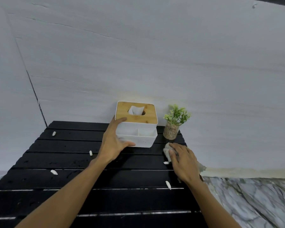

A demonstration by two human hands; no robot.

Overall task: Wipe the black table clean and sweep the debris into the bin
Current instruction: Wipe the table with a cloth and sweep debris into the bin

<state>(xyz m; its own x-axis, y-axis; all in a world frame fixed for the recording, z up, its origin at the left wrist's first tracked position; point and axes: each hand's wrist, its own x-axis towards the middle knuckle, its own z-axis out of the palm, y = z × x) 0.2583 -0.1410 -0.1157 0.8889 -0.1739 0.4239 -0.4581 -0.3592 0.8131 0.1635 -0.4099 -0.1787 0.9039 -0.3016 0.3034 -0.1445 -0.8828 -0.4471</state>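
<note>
Black slatted table (69, 178) set against a pale wall (155, 55), marbled floor (253, 203) to the right.

Left hand (113, 142) wrapped round the near left corner of a white tissue box (136, 129): thumb along the lower front edge, fingers up the side to the wooden lid (135, 112). Tissue (136, 110) sticking up from the lid slot. Whether the box is lifted or resting on the table cannot be told.

Right hand (183, 160) laid flat, fingers spread, pressing a crumpled grey cloth (167, 151) onto the table near its right edge. Cloth showing ahead of the fingertips and again past the wrist side at the table edge.

Small potted plant (174, 122) standing upright at the far right corner, just beside the box and just beyond the cloth.

Debris spread over the table as small white scraps: far left (54, 133), left of the left wrist (90, 153), near left (54, 172), touching or just beside the cloth (166, 162), and near the right forearm (168, 185). Dark specks on several slats.

No bin in view.
</note>
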